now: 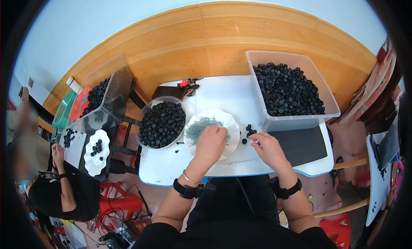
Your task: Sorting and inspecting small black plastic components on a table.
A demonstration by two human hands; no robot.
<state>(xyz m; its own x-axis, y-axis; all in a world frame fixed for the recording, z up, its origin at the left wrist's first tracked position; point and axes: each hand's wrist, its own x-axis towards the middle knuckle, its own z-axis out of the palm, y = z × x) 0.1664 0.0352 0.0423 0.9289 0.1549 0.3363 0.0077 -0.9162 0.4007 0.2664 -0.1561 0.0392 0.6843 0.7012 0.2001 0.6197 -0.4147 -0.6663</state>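
Observation:
A scalloped white plate [233, 125] holds a heap of thin grey-green pieces [198, 128], too small to name. My left hand [211, 142] reaches down into that heap with fingers bent together; its fingertips are hidden. Just right of the plate, my right hand [267, 146] has thumb and forefinger drawn in beside a few small black round caps [250, 131] on the white table [223, 88]. What lies between those fingertips is too small to make out. One single black cap [244, 141] sits left of the right fingertips.
Black caps fill a clear round tub [138, 128] at left and a large clear bin [296, 120] at right. A dark mat [302, 146] lies before the bin. Keys [191, 86] rest at the back. A co-worker's hand [58, 154] is by another table at far left.

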